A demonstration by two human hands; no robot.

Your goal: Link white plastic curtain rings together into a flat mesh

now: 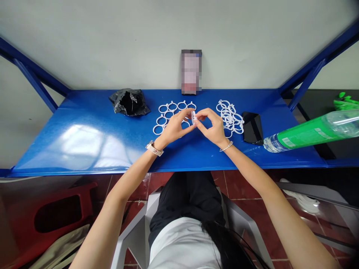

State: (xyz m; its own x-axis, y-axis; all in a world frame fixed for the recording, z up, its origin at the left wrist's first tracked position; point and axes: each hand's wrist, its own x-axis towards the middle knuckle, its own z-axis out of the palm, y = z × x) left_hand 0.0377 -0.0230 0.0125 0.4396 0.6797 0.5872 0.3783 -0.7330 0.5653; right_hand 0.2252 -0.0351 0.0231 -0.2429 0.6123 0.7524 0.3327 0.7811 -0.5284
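Between both hands, above the table, a white plastic curtain ring (193, 117) is held edge-on to me. My left hand (176, 126) grips it between thumb and fingers. From the other side, the fingertips of my right hand (211, 125) pinch a small white part at the ring's edge; its exact shape is too small to tell. White rings with small eyelets (163, 109) lie spread in rows behind and beside my left hand, partly hidden by it. To the right of my right hand is a loose, overlapping pile of white rings (231, 118).
The blue table (84, 144) has blue metal braces at both sides. A crumpled black plastic bag (129, 102) sits left. A phone (191, 73) leans against the wall, and a black phone (252, 127) lies right, near a green-labelled bottle (311, 130). A red chair (84, 209) stands below left.
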